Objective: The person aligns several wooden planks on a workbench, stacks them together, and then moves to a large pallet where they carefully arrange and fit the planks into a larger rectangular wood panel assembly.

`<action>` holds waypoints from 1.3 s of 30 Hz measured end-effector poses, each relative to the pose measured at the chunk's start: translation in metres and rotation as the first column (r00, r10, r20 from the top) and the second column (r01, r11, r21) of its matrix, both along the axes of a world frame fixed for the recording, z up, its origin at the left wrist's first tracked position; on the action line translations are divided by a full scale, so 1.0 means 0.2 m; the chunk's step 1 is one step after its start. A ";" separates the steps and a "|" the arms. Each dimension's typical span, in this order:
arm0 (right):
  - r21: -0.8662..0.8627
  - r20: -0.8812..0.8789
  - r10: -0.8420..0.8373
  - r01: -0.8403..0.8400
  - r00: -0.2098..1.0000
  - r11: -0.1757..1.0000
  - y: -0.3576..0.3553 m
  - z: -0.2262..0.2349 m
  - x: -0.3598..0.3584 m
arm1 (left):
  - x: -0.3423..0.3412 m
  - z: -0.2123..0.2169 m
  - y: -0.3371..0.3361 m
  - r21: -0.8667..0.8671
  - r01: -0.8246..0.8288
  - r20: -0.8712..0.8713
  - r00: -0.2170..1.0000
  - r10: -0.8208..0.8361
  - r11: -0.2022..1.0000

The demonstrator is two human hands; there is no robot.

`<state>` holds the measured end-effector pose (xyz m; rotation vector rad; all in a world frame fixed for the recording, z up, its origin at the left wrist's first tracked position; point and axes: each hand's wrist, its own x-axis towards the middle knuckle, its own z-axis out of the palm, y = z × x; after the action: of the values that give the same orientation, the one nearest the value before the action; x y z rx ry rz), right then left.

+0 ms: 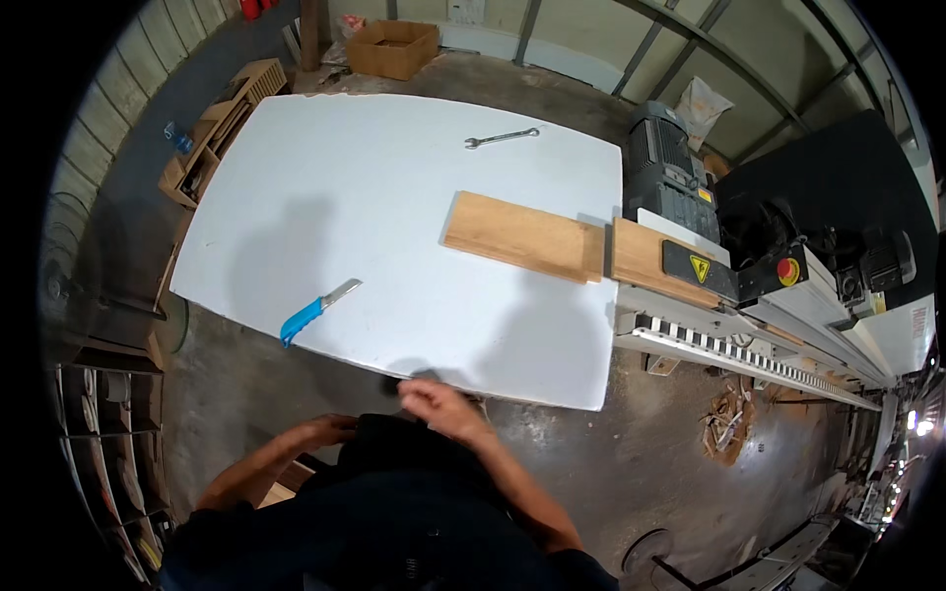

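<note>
So the person is standing right at the near edge of a big white table, looking down at it. The right hand is hovering just at that near edge, fingers curled around something small and dark, but it's too blurry to say what it is or how tight the hold is. The left hand is sitting lower, pressed against the person's dark clothing at the waist; honestly can't tell if it's gripping anything or just resting there.

Nearest thing on the table is a blue-handled utility knife, lying flat close to the near-left edge, blade pointing up and to the right, well apart from both hands. Further right a wooden board is lying flat, its far end reaching off the table's right side toward a grey woodworking machine with a red button. A metal wrench is sitting alone near the far edge.

Around it: a cardboard box on the concrete floor at the back, wooden frames stacked off to the left, and wood shavings scattered on the floor under the machine.
</note>
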<state>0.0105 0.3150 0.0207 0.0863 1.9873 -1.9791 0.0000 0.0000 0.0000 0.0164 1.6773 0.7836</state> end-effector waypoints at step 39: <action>0.487 -0.405 -0.763 0.825 0.503 0.285 1.24 -0.32 -0.50 | -1.45 0.02 1.33 0.326 -0.342 -0.549 0.691 0.471 0.881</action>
<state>-0.0898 0.5621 -0.0431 1.4896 2.9605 -1.5426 -0.2892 0.2665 0.0034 0.0406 2.2585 1.4030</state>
